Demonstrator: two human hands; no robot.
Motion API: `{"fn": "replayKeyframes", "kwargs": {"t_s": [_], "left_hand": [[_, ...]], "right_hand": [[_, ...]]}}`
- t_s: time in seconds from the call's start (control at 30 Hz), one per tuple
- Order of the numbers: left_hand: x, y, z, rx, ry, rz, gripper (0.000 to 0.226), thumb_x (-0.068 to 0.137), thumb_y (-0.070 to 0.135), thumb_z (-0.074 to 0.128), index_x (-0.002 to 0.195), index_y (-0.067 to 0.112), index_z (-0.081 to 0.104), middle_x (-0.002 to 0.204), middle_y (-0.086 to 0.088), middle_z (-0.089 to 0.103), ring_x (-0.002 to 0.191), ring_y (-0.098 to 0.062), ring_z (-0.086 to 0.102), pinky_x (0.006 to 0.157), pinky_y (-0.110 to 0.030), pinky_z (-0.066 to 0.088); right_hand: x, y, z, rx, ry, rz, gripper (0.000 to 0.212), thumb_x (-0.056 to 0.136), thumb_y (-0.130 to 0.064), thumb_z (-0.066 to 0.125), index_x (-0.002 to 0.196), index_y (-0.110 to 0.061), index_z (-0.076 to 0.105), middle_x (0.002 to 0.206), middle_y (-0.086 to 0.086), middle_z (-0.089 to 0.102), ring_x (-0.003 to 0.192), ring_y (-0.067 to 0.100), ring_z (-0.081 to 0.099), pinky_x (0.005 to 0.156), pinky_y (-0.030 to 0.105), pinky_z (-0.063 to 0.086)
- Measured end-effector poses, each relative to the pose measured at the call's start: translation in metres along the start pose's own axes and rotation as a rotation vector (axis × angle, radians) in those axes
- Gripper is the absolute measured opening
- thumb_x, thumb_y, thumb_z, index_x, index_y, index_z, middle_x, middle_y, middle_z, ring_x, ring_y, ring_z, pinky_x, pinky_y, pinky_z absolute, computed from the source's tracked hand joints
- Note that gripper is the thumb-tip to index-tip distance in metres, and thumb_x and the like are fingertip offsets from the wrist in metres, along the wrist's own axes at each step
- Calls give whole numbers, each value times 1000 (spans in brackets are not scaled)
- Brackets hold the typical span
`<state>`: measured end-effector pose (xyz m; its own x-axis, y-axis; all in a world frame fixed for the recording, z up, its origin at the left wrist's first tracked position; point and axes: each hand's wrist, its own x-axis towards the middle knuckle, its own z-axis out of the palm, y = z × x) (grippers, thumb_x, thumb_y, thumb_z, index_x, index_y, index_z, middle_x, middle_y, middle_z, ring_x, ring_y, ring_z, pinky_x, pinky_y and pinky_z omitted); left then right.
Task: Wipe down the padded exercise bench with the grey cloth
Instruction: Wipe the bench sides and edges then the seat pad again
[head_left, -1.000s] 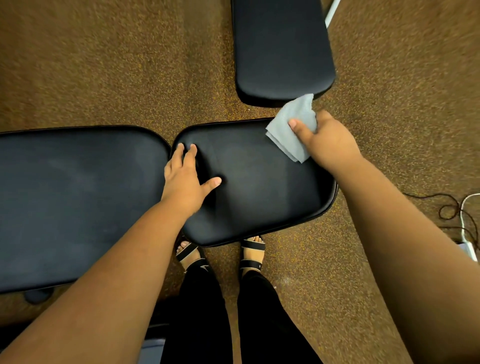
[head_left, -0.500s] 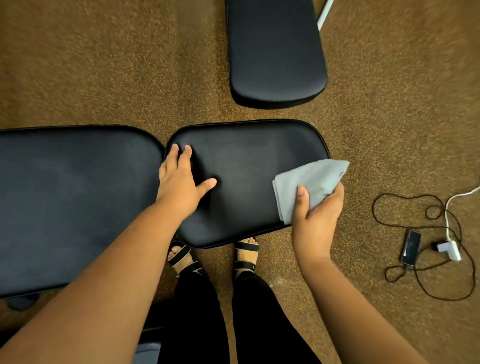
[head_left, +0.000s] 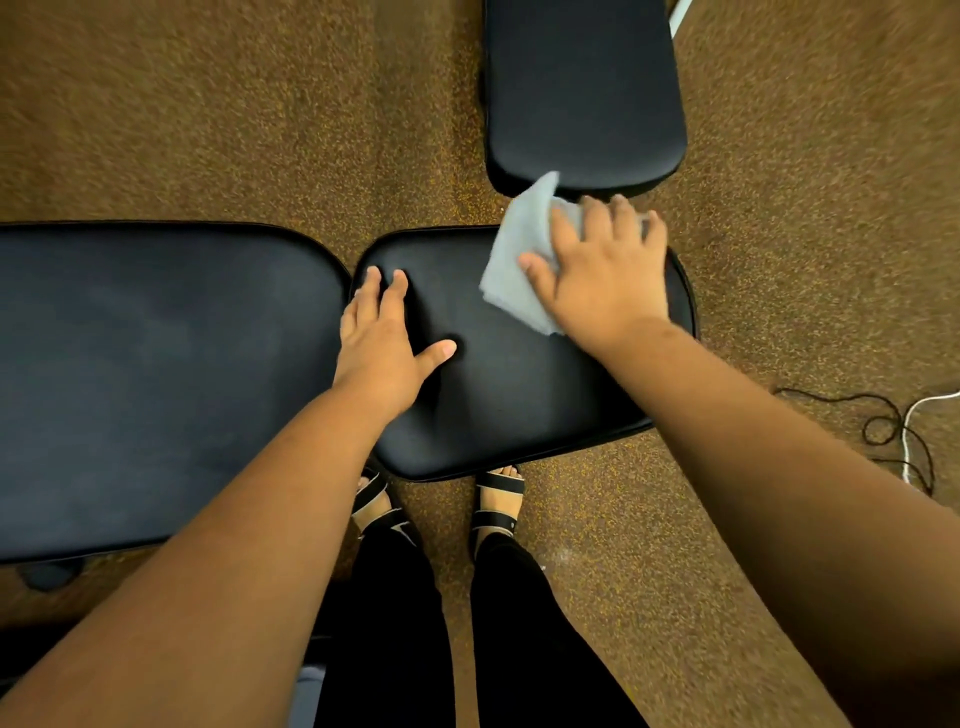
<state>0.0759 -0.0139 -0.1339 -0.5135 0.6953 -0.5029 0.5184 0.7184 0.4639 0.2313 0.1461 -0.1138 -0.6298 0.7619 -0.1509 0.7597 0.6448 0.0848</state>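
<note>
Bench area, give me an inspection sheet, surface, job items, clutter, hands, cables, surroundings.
Surface: black seat pad, padded, a dent beside the left thumb.
Job's things: grey cloth spread on the seat pad's far right part, one corner lifted over the far edge.
Clutter: nothing seen on the pads.
Hands: left hand rests flat on the seat pad's left end; right hand presses the cloth with fingers spread.
Cables: black cable looped and white cable on the floor at right.
Surroundings: speckled brown floor; long pad at left; another pad beyond; sandalled feet below.
</note>
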Motion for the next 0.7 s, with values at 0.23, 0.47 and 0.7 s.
{"fn": "replayKeyframes", "kwargs": {"t_s": [0.23,0.47,0.7], "left_hand": [[-19,-28,-4,-107,50,128,72,92,35,63,152,21,26,162,4,10,148,-18,13,118,-34,17],[-58,-67,5,-196,214,-1,58,97,33,55,149,16,34,155,-2,30,143,-18,24,115,-27,18],[-61,-61,11,-349,287,0,46,99,21,50,144,10,42,146,-5,41,136,-18,36,114,-26,26]], "right_hand": [[-88,-20,14,-95,-110,-357,65,101,-56,28,155,-20,24,162,16,17,148,42,10,116,63,10],[-71,14,4,-41,-67,-216,68,98,-57,29,155,-20,26,162,14,19,149,40,11,119,57,9],[-4,-85,19,-47,-75,-134,69,98,-55,22,156,-17,18,162,17,15,148,44,6,116,64,3]]}}
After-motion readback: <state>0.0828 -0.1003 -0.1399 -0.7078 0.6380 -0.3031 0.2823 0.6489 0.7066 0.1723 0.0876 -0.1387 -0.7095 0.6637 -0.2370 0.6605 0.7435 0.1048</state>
